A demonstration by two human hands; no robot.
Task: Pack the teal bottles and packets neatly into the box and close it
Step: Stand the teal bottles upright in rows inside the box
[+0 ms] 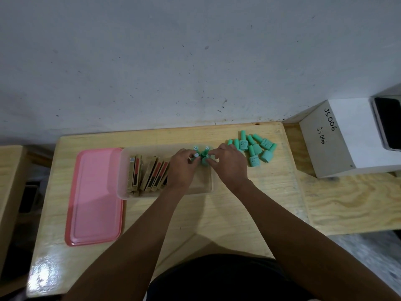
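A clear plastic box (123,170) stands on the wooden table. Several gold and red packets (149,173) stand on edge in its left half. In its far right corner several teal bottles (202,154) stand upright, caps up. My left hand (183,168) pinches the cap of one bottle on the left of that group. My right hand (227,165) pinches a cap on the right of it. Several more teal bottles (253,147) lie loose on the table just right of the box. The pink lid (94,196) lies flat to the box's left.
A white cardboard box (345,140) marked JS006 sits at the right on a second wooden surface, with a dark phone (388,124) on top. A grey wall runs behind the table. The table's near edge (86,276) is by my body.
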